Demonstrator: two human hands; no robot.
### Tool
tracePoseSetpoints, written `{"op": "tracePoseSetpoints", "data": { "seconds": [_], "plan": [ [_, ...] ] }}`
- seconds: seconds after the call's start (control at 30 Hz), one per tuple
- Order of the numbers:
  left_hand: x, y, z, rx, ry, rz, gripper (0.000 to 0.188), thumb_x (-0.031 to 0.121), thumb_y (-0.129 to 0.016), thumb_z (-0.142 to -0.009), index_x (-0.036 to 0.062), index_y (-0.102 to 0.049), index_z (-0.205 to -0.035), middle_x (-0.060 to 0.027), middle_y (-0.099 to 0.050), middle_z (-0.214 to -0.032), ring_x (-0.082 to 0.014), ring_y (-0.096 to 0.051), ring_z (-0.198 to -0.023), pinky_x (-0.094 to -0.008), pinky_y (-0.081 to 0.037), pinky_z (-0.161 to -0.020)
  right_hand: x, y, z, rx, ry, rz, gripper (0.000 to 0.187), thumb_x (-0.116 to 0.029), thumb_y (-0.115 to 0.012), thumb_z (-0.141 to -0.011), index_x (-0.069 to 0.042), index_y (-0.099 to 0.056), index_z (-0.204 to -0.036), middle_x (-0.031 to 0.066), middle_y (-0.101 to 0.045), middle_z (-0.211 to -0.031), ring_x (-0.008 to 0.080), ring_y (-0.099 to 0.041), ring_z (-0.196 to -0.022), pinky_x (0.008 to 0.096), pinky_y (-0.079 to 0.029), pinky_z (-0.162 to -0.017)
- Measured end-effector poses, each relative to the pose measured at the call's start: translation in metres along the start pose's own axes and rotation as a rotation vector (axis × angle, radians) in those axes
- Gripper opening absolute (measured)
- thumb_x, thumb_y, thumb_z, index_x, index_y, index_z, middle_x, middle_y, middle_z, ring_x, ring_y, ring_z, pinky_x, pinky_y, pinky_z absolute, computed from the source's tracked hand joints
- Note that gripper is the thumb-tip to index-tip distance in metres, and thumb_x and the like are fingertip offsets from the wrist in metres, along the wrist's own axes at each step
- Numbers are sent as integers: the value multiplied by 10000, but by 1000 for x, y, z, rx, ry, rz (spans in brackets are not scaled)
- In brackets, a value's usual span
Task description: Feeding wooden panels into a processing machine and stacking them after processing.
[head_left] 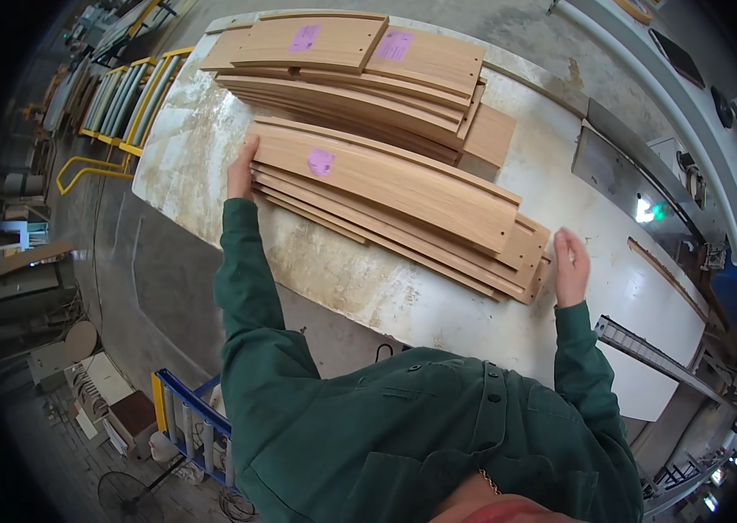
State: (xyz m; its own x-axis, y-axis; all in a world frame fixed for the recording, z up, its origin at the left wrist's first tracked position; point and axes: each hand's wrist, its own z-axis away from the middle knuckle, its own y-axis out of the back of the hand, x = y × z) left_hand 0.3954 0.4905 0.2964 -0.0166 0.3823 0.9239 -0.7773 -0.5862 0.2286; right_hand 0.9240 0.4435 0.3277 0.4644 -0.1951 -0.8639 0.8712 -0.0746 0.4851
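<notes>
A stack of long, light-brown wooden boards (421, 198) lies slantwise on the worktable, its ends unevenly stepped. The top board carries a pink paper label (321, 162) and has small holes near its right end. My left hand (242, 166) rests against the left end of this stack, fingers extended along the board ends; part of them is hidden. At the opposite end, my right hand (571, 266) is held upright and open, fingers stretched, just beside the boards with a narrow gap. Nothing is in its palm.
Behind lies a second, taller pile of similar boards (425, 77), with pink labels. Both piles are on a worn white worktable (185, 166). A grey machine beam (678, 96) arches over the right side. Roller conveyors (129, 100) stand left of the table; a fan (129, 497) is at lower left.
</notes>
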Motion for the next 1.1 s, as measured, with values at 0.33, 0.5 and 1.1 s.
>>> {"op": "tracePoseSetpoints", "data": {
  "seconds": [0.33, 0.5, 1.1],
  "plan": [
    [12, -1, 18, 197, -259, 40, 317, 209, -668, -701, -66, -607, -846, -81, -605, -815, -117, -530, -743, -228, -413, -671, -100, -52, -14, -466, 685, 778, 934, -519, -674, -529, -7, -316, -1224, 178, -449, -1077, 317, -442, -999, 369, -380, -821],
    [48, -12, 77, 261, -285, 232, 354, 184, -652, -720, -67, -555, -950, -70, -596, -819, -134, -539, -731, -254, -426, -674, -87, -21, -4, -358, 800, 622, 872, -350, -712, -500, 8, -342, -1204, 169, -457, -977, 309, -459, -909, 349, -399, -768],
    [13, -363, 518, -793, -315, 596, 724, -31, -612, -688, 125, -183, -1251, -129, -487, -1009, -192, -534, -887, -284, -487, -665, 151, 280, 227, 383, 465, 510, 801, -266, -738, -468, 29, -413, -1137, 153, -457, -963, 289, -478, -856, 360, -421, -717]
  ]
}}
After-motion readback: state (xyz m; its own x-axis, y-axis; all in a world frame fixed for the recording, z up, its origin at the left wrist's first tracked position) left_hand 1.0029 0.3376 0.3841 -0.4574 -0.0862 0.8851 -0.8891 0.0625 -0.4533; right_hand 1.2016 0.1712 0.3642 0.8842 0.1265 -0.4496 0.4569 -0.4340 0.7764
